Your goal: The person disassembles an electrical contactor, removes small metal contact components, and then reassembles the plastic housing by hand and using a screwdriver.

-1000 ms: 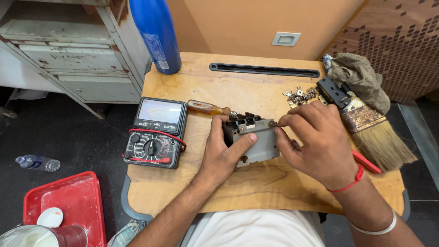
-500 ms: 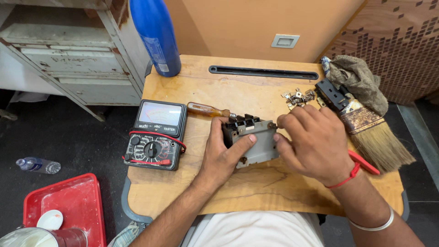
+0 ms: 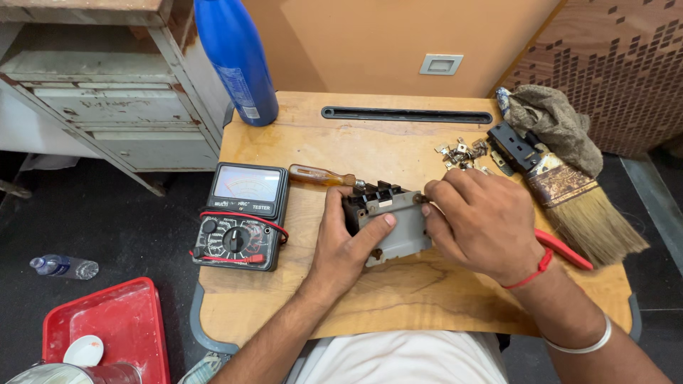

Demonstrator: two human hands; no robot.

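Surface: small wooden desk top [image 3: 398, 299] with rounded corners, seen from above; long dark slot [image 3: 405, 114] near far edge; orange wall behind, dark floor at left.
Held item: grey boxy electrical part [image 3: 395, 229] with black terminal block along its top, resting near middle of desk, gripped from both sides.
Left hand [image 3: 347, 242]: closed around left side of grey part, thumb [image 3: 373, 231] pressed flat across its front face, fingers hidden behind it.
Right hand [image 3: 482, 224]: curled over right end of grey part, fingertips [image 3: 431, 201] pinched at upper right corner; whether something small sits between them, cannot tell. Red thread [image 3: 530, 274] at wrist, silver bangle [image 3: 583, 340] further up forearm.
Screwdriver [image 3: 324, 177]: amber handle lying on desk, tip pointing right, reaching top left of grey part.
Multimeter [image 3: 243, 217]: black analogue tester with dial and red lead, lying flat just left of left hand.
Small metal pieces [image 3: 462, 153]: loose cluster just beyond right hand.
Paintbrush [image 3: 580, 210]: worn, wide, bristles toward right edge of desk, black block [image 3: 514, 146] at its handle end.
Rag [image 3: 558, 128]: grey-brown, crumpled, far right corner.
Red-handled tool [image 3: 565, 249]: partly hidden behind right wrist.
Blue bottle [image 3: 238, 60]: upright at far left corner.
Floor, left: grey metal cabinet [image 3: 107, 99], small plastic bottle [image 3: 62, 267], red tray [image 3: 117, 327] holding white lid [image 3: 83, 350].
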